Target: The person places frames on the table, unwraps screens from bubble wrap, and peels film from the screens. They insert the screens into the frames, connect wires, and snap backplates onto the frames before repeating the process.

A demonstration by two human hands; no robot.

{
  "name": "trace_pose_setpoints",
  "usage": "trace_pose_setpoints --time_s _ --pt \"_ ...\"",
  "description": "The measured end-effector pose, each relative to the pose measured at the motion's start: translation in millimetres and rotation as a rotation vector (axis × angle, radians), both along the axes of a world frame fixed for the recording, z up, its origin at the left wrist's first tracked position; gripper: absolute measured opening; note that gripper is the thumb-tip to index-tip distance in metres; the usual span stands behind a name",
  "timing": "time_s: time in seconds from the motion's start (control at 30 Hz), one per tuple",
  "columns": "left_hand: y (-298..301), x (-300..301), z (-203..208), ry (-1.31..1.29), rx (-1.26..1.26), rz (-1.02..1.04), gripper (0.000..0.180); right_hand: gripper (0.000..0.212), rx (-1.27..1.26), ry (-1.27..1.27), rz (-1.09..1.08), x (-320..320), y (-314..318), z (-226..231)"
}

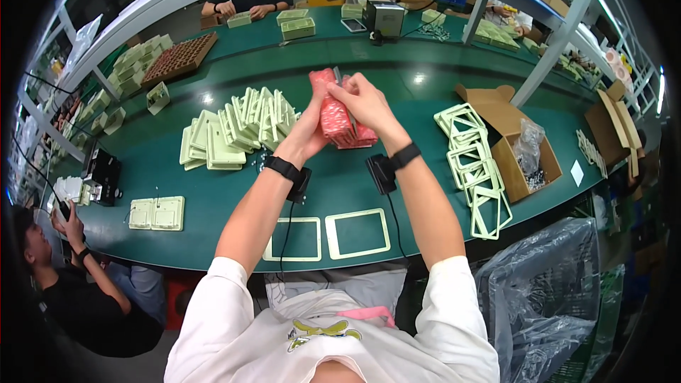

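Note:
Over the middle of the green table I hold a bundle of pink bubble wrap [332,115]. My left hand [309,126] is wrapped round its left side. At the upper end, the fingers of my right hand [364,103] are closed on a thin grey flat piece [338,75] standing at the wrap's edge. Another part of the pink wrap lies beneath the bundle, by my right wrist. Two pale green rectangular frames, a left one [307,258] and a right one [357,233], lie flat near the table's front edge, below my forearms.
Stacked pale green housings [216,143] stand left of my hands. At right, loose frames [472,163] overlap beside an open cardboard box [526,170] holding plastic bags and small parts. Two panels [157,213] lie at front left. A metal shelf post [558,42] rises at right. Co-workers sit opposite and at left.

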State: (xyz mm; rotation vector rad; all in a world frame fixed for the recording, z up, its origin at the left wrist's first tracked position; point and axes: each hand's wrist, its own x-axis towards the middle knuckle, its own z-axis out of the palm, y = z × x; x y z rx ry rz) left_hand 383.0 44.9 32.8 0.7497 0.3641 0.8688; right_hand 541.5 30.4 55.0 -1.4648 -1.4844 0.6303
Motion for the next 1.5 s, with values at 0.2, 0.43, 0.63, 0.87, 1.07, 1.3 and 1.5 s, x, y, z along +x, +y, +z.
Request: trace_pose_setpoints --time_s 0.2,0.43,0.63,0.87,1.07,1.3,1.5 --pt "64.0 -8.6 -42.7 0.032 -0.048 0.162 0.039 0.050 -0.126 0.056 0.055 5.9 80.8 -38.3" --pt "84.5 -10.3 -84.9 0.132 -0.181 0.097 0.029 0.042 -0.244 -0.238 0.032 16.8 76.3 -59.0" --pt "79.6 33.4 -100.2 0.027 -0.245 0.042 0.032 0.039 -0.210 -0.402 -0.049 68.9 74.2 -61.9" --pt "89.4 57.7 -132.9 0.257 -0.181 0.102 0.045 0.039 -0.218 -0.513 -0.154 142.7 58.0 -71.7" --pt "83.7 77.2 -118.2 1.105 0.289 0.311 0.052 0.032 -0.137 0.187 -0.262 207.9 26.4 -68.5" --pt "4.6 51.6 -35.8 0.487 0.488 0.321 0.073 0.028 -0.062 0.835 0.149 137.3 -48.6 -33.9" --pt "-78.0 -20.3 -1.0 0.023 0.236 -0.031 0.073 0.035 -0.174 0.893 0.336 15.8 -106.6 -47.3"
